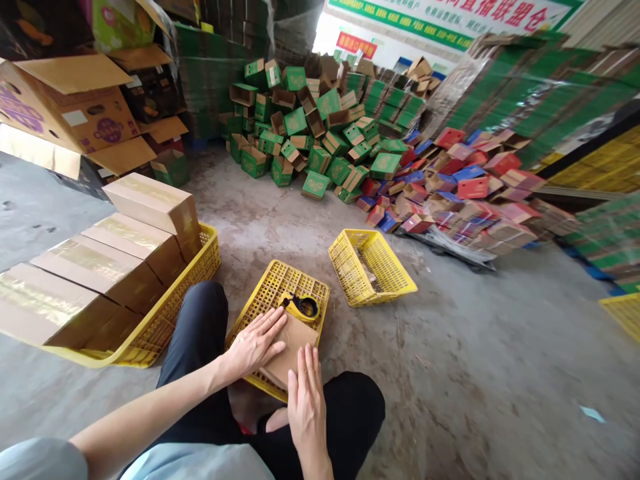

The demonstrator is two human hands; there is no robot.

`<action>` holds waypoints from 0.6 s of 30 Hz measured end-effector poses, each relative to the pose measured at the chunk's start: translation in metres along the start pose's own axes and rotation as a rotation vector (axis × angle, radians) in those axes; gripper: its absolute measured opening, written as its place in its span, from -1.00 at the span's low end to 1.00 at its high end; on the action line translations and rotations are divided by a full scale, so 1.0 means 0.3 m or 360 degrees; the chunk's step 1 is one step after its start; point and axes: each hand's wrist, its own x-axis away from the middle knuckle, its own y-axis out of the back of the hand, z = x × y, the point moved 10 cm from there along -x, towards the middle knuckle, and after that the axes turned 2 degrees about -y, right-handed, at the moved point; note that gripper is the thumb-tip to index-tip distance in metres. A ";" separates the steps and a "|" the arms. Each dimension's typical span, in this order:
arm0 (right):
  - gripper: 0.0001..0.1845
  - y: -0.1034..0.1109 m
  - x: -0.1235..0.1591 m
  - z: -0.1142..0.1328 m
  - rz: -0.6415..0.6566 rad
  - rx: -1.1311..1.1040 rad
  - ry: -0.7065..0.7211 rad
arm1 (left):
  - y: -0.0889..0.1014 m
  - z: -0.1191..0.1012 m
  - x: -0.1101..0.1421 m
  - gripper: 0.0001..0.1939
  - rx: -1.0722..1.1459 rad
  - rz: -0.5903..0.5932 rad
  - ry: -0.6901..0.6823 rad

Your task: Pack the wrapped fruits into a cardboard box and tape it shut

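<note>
Between my knees a small brown cardboard box [289, 350] lies on an upturned yellow plastic crate [267, 287]. My left hand [256, 343] rests on the box's left side, fingers stretched out flat. On its right edge lies my right hand [307, 393], also with straight fingers; neither hand grasps anything. A yellow and black tape dispenser [303, 307] sits on the crate just beyond the box. The underside of the box is hidden.
A yellow crate [210, 257] at left holds several taped cartons [85, 263]. Another yellow crate [395, 280] stands at front right. Beyond are heaps of green boxes [295, 123] and red and blue boxes [473, 188]. Large open cartons [75, 113] are stacked at far left.
</note>
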 end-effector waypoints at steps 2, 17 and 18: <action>-0.31 0.007 0.028 0.018 -0.0038 0.0051 -0.0002 | -0.010 0.010 0.020 -0.25 0.0090 -0.0002 0.0016; -0.37 -0.125 -0.165 0.185 0.0064 0.0318 0.0234 | -0.066 0.113 0.079 -0.40 0.1197 -0.0160 0.0439; -0.38 -0.132 -0.164 0.197 0.0070 0.0310 0.0235 | -0.076 0.120 0.083 -0.40 0.1247 -0.0192 0.0470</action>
